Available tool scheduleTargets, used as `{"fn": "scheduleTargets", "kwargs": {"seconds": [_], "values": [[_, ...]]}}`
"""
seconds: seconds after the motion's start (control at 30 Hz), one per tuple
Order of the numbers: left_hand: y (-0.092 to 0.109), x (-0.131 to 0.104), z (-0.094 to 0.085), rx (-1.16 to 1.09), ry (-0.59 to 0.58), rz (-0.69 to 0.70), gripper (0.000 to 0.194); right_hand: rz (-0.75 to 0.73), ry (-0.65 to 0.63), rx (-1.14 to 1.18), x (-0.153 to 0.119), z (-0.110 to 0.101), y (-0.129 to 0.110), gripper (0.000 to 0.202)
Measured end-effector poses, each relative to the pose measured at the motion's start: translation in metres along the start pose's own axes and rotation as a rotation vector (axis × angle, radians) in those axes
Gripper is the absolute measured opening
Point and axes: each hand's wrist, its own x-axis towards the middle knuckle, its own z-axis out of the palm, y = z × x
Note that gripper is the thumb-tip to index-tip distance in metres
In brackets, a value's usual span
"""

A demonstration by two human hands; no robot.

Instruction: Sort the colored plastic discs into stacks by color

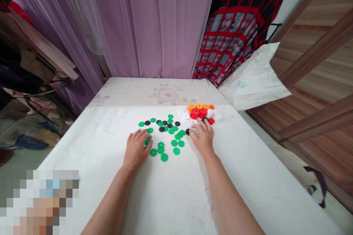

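Observation:
Green notched plastic discs lie scattered on the white-covered table, mixed at the far side with several black discs. My left hand rests at the left edge of this spread, fingers apart and curved, with a green disc partly hidden between its thumb and fingers. On the right, my right hand lies palm down with its fingers spread. Its thumb is against a black disc, and its fingertips reach another black disc beside a pile of red discs.
Orange discs and white discs adjoin the red ones. A white plastic bag hangs at the table's right edge. Purple curtains stand behind the table; clothes on a rack are at left.

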Motion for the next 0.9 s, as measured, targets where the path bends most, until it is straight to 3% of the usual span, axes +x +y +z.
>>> {"fn": "scheduleTargets", "kwargs": {"seconds": [0.17, 0.33, 0.47, 0.73, 0.9], "values": [[0.001, 0.000, -0.002, -0.006, 0.001, -0.002, 0.021, -0.120, -0.075, -0.046, 0.001, -0.006, -0.025, 0.021], [0.000, 0.000, 0.000, -0.016, 0.012, -0.008, 0.021, -0.289, -0.325, -0.085, -0.001, -0.006, -0.071, 0.033], [-0.001, 0.000, 0.002, -0.036, 0.036, -0.009, 0.022, -0.287, -0.455, -0.120, -0.007, 0.000, -0.095, 0.037], [0.000, 0.001, 0.001, -0.075, 0.012, -0.010, 0.024, -0.332, -0.480, -0.067, -0.017, -0.001, -0.104, 0.030], [-0.005, 0.002, 0.005, -0.091, 0.042, -0.009, 0.030, -0.188, -0.419, -0.148, 0.000, 0.006, -0.119, 0.023]]}}
